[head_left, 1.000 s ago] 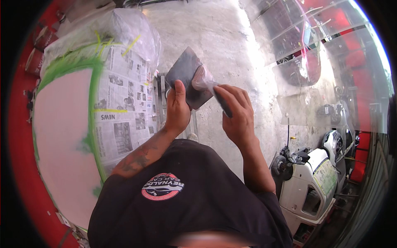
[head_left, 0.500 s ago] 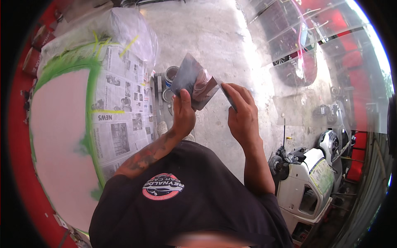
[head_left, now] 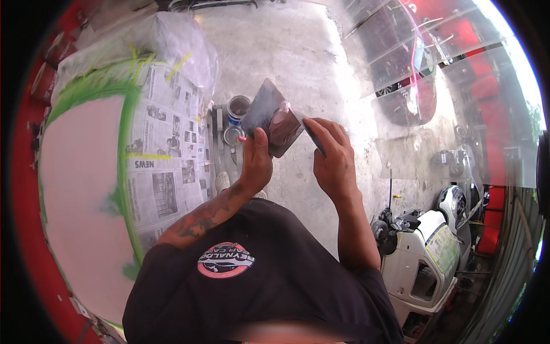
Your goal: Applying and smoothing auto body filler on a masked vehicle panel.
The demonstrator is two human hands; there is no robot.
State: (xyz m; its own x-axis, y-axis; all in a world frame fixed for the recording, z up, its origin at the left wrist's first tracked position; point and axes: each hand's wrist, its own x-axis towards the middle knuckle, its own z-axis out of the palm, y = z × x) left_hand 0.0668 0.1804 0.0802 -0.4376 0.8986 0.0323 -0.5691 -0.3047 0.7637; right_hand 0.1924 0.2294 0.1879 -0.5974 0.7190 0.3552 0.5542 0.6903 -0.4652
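Just right of the newspaper-masked panel, my left hand [head_left: 256, 163] grips a dark, tilted, square plate [head_left: 259, 112] carrying a glossy pinkish-brown paste [head_left: 282, 125]. My right hand [head_left: 335, 160], on the right of the plate, holds a flat spreader [head_left: 314, 139], its thin blade at the paste. Behind the plate, an open can [head_left: 238, 106] and a second silver container [head_left: 232, 133] rest on a low grey stand [head_left: 217, 126].
On the left is a pale primed panel [head_left: 80, 183] edged in green, with newspaper masking [head_left: 163, 120] and plastic sheeting [head_left: 177, 37]. A concrete floor [head_left: 292, 40] lies ahead. A stripped white car body [head_left: 412, 264] and wheel parts [head_left: 382, 229] are at right; a pinkish car [head_left: 401, 34] stands behind clear sheeting.
Both hands have shifted slightly down, the right also rightward. The plate sits lower, showing the cans behind it, and the paste on it has changed shape under the spreader.
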